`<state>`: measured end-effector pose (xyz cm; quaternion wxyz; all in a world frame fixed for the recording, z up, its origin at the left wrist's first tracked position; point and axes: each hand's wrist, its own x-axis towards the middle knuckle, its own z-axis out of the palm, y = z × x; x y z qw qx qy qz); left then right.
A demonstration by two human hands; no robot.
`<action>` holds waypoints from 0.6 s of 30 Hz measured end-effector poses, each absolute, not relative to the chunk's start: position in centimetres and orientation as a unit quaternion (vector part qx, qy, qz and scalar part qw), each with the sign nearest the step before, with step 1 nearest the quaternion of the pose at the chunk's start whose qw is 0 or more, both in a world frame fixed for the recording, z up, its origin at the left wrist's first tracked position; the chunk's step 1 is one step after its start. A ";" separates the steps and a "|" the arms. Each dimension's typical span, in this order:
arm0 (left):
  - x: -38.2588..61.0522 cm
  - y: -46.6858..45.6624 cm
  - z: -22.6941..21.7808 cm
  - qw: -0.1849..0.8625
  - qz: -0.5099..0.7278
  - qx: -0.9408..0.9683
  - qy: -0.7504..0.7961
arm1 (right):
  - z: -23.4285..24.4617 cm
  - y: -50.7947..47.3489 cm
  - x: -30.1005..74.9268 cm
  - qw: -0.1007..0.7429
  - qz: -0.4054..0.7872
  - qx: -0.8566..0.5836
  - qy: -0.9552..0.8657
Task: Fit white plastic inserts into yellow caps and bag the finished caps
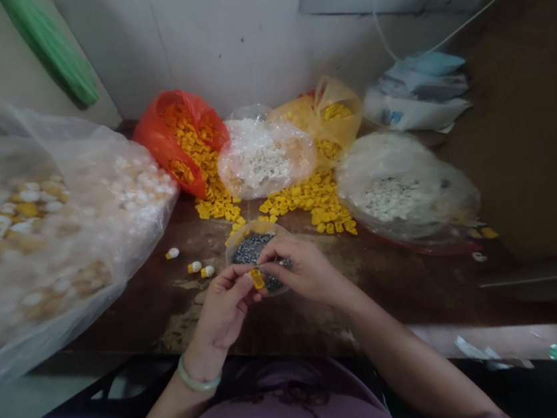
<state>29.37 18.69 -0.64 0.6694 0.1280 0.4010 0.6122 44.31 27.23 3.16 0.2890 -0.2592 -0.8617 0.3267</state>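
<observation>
My left hand (pixel 223 309), a pale bangle (pixel 197 378) on its wrist, pinches a small yellow plastic piece (pixel 257 279) between thumb and fingers. Right beside it, the fingertips of my right hand (pixel 308 269) are closed together at the top of the piece; whatever they hold is too small to name. Both hands are over the near part of a round translucent bowl (pixel 230 241). Small dark grey parts (pixel 250 247) fill the bowl and are partly hidden by my right hand. Left of the bowl lie three white-and-yellow pieces (pixel 194 267) on the brown table (pixel 168 302).
A large clear bag (pixel 130 279) of white-and-yellow pieces takes up the left side. At the back stand a red bag (pixel 151 126), a clear bag (pixel 265 160) of white parts and a yellowish bag (pixel 348 110). Loose yellow pieces (pixel 329 213) spill forward. Another clear bag (pixel 407 187) sits right.
</observation>
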 end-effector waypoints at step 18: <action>30.0 18.9 -0.5 0.654 0.607 0.141 0.429 | 4.1 26.3 44.6 0.265 0.123 -0.148 -0.945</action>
